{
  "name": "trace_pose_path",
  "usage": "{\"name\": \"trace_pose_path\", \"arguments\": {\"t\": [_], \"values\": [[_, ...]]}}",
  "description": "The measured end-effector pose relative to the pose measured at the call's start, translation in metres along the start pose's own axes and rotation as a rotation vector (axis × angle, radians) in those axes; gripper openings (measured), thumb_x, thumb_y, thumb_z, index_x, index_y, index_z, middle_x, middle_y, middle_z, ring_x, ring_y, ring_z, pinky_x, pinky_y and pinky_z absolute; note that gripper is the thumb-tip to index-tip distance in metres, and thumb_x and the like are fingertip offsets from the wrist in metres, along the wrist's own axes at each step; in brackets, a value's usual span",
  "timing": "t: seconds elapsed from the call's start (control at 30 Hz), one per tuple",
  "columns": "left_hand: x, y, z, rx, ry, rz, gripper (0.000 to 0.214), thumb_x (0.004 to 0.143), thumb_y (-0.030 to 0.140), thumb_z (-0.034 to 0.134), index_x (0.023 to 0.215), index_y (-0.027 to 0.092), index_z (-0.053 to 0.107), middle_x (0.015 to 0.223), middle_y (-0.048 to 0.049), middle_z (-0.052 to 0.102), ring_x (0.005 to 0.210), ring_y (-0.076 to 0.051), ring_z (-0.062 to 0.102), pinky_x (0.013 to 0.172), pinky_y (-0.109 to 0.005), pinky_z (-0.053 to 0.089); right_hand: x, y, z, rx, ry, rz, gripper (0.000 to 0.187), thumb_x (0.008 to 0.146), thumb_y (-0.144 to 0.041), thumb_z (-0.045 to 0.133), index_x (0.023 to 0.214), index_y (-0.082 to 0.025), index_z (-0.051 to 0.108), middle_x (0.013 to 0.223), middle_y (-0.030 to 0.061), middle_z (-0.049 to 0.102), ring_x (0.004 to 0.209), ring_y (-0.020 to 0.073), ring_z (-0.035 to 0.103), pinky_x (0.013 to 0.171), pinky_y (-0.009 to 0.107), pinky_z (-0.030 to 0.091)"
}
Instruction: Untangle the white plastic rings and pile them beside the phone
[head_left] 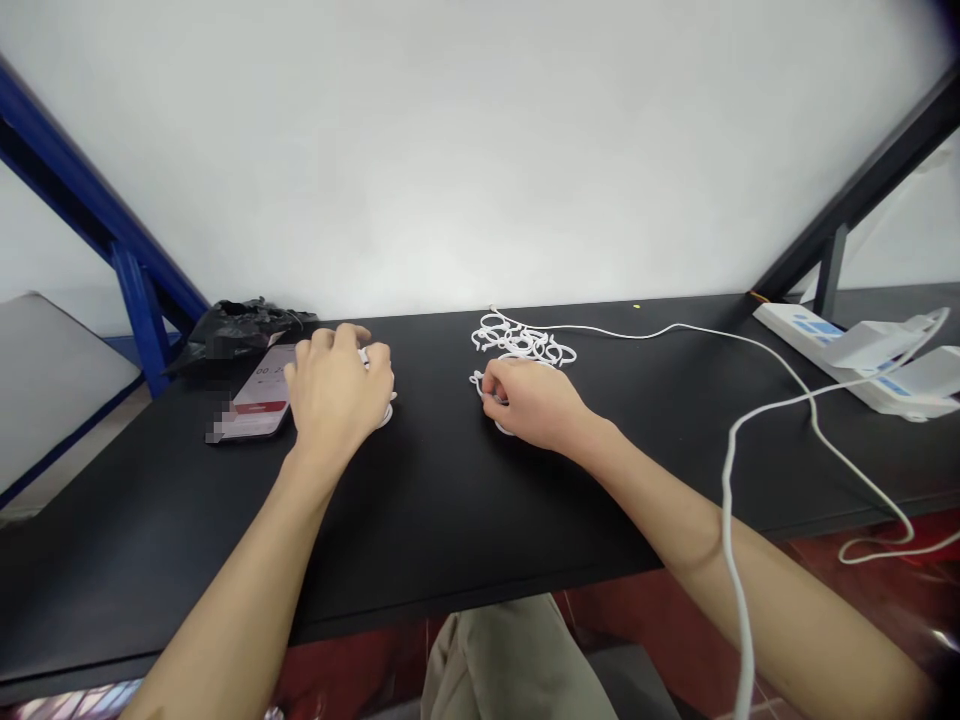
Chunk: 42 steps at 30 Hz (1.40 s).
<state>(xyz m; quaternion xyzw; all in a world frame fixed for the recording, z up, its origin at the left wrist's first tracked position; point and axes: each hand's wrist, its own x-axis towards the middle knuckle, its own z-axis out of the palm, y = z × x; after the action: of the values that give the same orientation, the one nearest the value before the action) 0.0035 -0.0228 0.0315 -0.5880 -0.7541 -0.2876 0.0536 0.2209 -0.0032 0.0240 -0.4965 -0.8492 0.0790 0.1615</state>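
Near the phone, my left hand (334, 385) is closed, with its fingers curled downward. A white plastic ring (389, 410) shows beside its thumb, and a bit of white is visible between thumb and forefinger. How much it grips is partly hidden. Across the table, my right hand (529, 400) is pinched shut at a white ring piece whose small end (476, 380) pokes out past the fingers. Just behind that hand lies a loose pile of white rings (525, 342) with little hooked ends.
A phone (259, 395) showing a timer lies at left, beside a crumpled black plastic bag (232, 335). A white power strip (855, 355) with plugs sits at right. Its white cable (731, 450) crosses over my right forearm. Blue (135, 290) and dark posts flank the black tabletop (435, 520).
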Motion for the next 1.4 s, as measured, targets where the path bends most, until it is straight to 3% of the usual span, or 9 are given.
{"name": "trace_pose_path", "arguments": {"t": [0.17,0.33,0.43,0.57,0.73,0.83,1.13,1.4], "values": [[0.0,0.005,-0.002,-0.412,0.039,0.101,0.032,0.09,0.026,0.037,0.107,0.021,0.062,0.112,-0.0061,0.068,0.103,-0.023,0.06,0.092,-0.038,0.045,0.002,-0.004,0.0,0.395,0.282,-0.056,0.012,0.09,-0.028,0.055,0.091,-0.02,0.064,0.081,0.0008,0.065,0.073,0.0124,0.058,0.067,0.026,0.044],[-0.019,0.024,0.005,-0.475,-0.266,0.384,0.037,0.093,0.043,0.047,0.121,0.022,0.059,0.11,-0.0041,0.068,0.095,-0.02,0.06,0.085,-0.035,0.047,0.001,-0.01,0.005,0.597,0.442,-0.109,0.015,0.093,-0.029,0.056,0.093,-0.021,0.069,0.085,0.0017,0.066,0.076,0.0125,0.06,0.069,0.026,0.047],[-0.027,0.03,0.012,-0.411,-0.349,0.481,0.033,0.091,0.046,0.051,0.11,0.021,0.06,0.097,-0.0041,0.066,0.088,-0.021,0.058,0.079,-0.036,0.047,0.001,-0.014,0.009,0.659,0.435,-0.129,0.013,0.092,-0.027,0.058,0.087,-0.021,0.068,0.082,0.0005,0.064,0.075,0.0121,0.059,0.07,0.027,0.047],[-0.028,0.029,0.017,-0.376,-0.348,0.483,0.026,0.09,0.046,0.052,0.092,0.021,0.058,0.084,-0.003,0.062,0.079,-0.02,0.056,0.069,-0.033,0.046,0.002,-0.017,0.011,0.656,0.436,-0.15,0.012,0.092,-0.026,0.058,0.084,-0.02,0.065,0.081,0.0,0.063,0.076,0.0121,0.058,0.069,0.026,0.047],[-0.026,0.028,0.016,-0.339,-0.292,0.503,0.023,0.089,0.039,0.055,0.103,0.021,0.06,0.082,-0.0022,0.059,0.081,-0.021,0.054,0.069,-0.033,0.045,0.003,-0.015,0.012,0.57,0.392,-0.181,0.01,0.093,-0.027,0.056,0.092,-0.02,0.064,0.083,0.0002,0.062,0.076,0.012,0.057,0.069,0.026,0.046],[-0.025,0.027,0.014,-0.326,-0.28,0.537,0.02,0.089,0.037,0.056,0.099,0.02,0.061,0.081,-0.0022,0.058,0.082,-0.02,0.052,0.07,-0.033,0.045,0.003,-0.013,0.013,0.6,0.346,-0.187,0.011,0.093,-0.028,0.055,0.095,-0.02,0.063,0.084,-0.0005,0.065,0.074,0.0115,0.058,0.069,0.026,0.046],[-0.025,0.027,0.013,-0.324,-0.278,0.559,0.03,0.089,0.037,0.058,0.113,0.02,0.062,0.087,-0.0033,0.059,0.088,-0.021,0.051,0.076,-0.034,0.045,0.005,-0.012,0.011,0.72,0.305,-0.18,0.011,0.092,-0.024,0.058,0.083,-0.02,0.062,0.077,-0.0033,0.067,0.063,0.0088,0.058,0.066,0.024,0.045],[-0.025,0.026,0.012,-0.355,-0.269,0.578,0.027,0.089,0.037,0.057,0.11,0.02,0.062,0.088,-0.0032,0.06,0.088,-0.021,0.052,0.076,-0.034,0.045,0.004,-0.013,0.008,0.743,0.303,-0.152,0.014,0.089,-0.022,0.058,0.076,-0.02,0.062,0.071,-0.0035,0.066,0.06,0.0092,0.055,0.063,0.024,0.045]]}}
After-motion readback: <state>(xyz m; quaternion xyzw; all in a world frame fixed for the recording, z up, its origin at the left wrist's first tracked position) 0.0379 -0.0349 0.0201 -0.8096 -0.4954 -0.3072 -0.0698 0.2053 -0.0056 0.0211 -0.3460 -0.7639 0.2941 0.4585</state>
